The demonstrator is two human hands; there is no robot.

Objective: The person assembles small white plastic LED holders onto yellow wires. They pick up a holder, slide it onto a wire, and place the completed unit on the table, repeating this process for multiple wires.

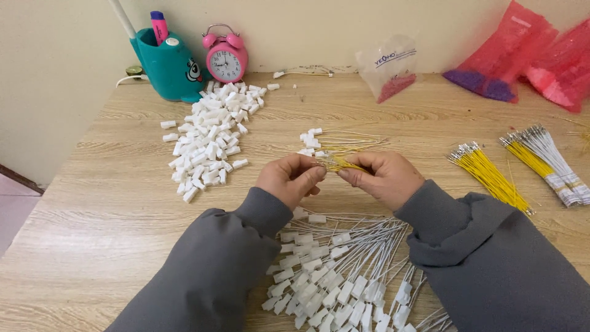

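Observation:
My left hand (289, 178) and my right hand (382, 177) meet over the middle of the wooden table (110, 203), both pinching a small bunch of yellow wires (337, 163) with metal tips. Whether a white connector sits in my left fingers is hidden. Below my wrists lies a heap of white wires with white plastic connectors (335, 270). Just beyond my hands rests a small group of yellow wires fitted with white connectors (335, 142). A pile of loose white connectors (212, 138) spreads out to the far left.
Bundles of yellow wires (490, 175) and of yellow and white wires (544, 160) lie at the right. Against the wall stand a teal pen holder (169, 64), a pink alarm clock (225, 58), a clear bag of red parts (388, 67) and red bags (510, 55).

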